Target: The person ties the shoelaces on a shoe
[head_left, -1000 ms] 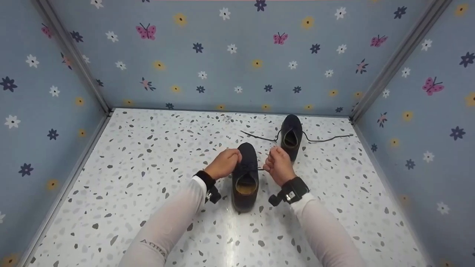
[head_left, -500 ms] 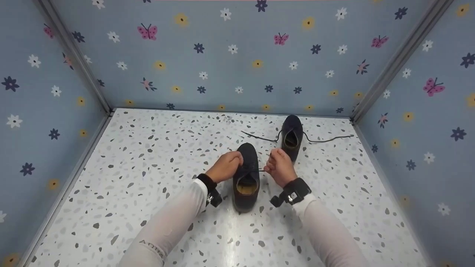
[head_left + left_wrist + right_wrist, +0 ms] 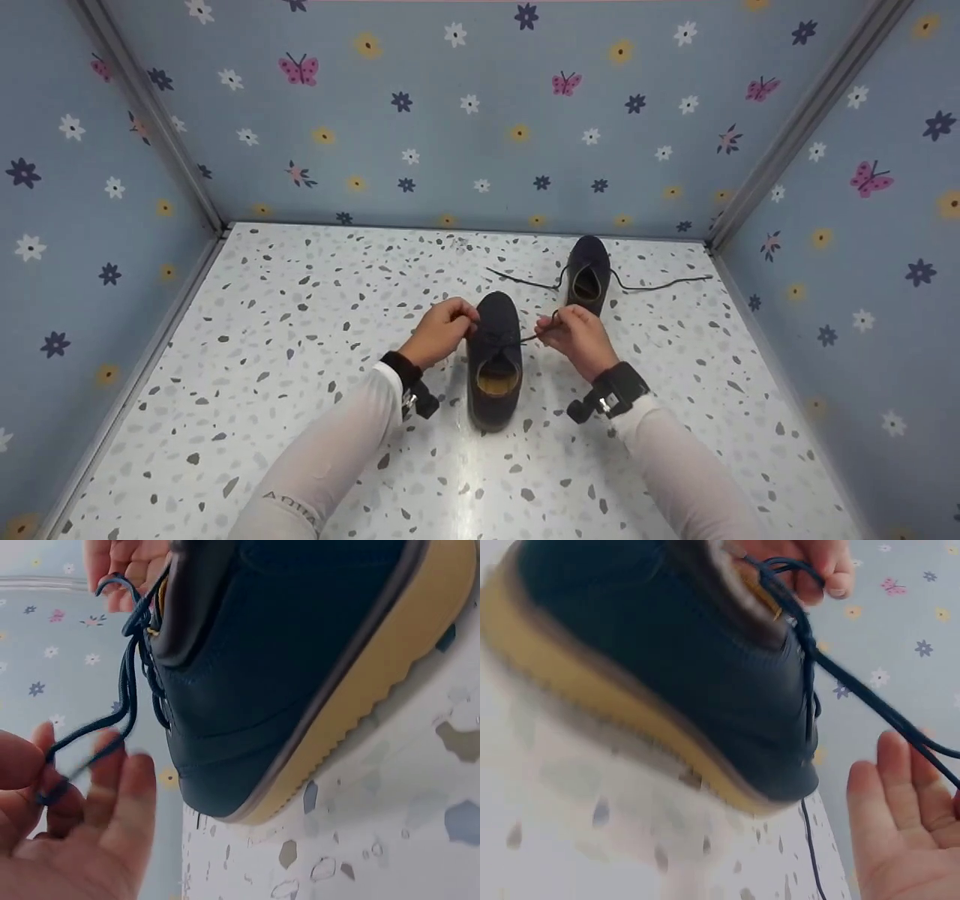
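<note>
A dark navy lace-up shoe (image 3: 495, 405) with a tan ribbed sole stands on the floor, toe pointing away from me. My left hand (image 3: 439, 334) is at its left side and pinches a loop of the dark shoelace (image 3: 126, 686) between thumb and fingers. On the other side, my right hand (image 3: 581, 337) holds the lace's other part, which stretches from the shoe to the fingers. The right wrist view shows two lace strands (image 3: 870, 697) running into that hand (image 3: 907, 840), its outer fingers fairly straight. A crossing of the laces sits over the shoe's throat.
A second dark shoe (image 3: 589, 255) stands farther back to the right, near the back wall (image 3: 450, 150); my right hand overlaps its heel. Its untied laces (image 3: 664, 285) spread out to both sides on the speckled floor (image 3: 337, 300). Flower-patterned panels enclose the floor left and right.
Both hands have moved slightly apart, the left to the left and the right to the right. The right hand's fingers have loosened, and a lace loop now shows above them. The shoes stay in place.
</note>
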The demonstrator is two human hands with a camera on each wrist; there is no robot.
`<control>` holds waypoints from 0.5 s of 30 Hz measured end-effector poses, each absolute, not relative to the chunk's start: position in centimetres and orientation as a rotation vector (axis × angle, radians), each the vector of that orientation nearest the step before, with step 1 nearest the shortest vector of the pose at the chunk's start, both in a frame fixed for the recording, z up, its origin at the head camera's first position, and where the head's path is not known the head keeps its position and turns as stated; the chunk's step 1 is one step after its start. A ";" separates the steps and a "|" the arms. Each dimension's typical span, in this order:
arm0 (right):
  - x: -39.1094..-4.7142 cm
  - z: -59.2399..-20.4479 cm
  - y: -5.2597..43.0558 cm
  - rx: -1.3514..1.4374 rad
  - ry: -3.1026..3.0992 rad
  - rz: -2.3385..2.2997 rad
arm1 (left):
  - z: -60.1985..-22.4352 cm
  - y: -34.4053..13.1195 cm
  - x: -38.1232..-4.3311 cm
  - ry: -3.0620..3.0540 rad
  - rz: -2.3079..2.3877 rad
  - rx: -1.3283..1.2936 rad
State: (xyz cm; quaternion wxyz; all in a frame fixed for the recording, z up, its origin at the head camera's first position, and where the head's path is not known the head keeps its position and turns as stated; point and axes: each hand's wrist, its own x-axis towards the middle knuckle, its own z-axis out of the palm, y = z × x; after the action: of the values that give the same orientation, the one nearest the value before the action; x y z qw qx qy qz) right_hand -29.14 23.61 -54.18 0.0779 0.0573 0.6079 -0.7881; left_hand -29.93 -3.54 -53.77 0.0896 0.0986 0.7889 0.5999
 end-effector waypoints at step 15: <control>-28.5 -54.3 25.9 0.141 2.425 -1.803 | -53.3 -4.6 -28.8 2.744 1.286 0.424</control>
State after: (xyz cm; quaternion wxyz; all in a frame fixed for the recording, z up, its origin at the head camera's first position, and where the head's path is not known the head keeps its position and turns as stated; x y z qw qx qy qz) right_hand -28.51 25.93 -54.31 0.0580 0.0466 0.8002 -0.5951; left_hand -28.75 -4.60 -53.32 0.0408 0.1384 0.8960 0.4199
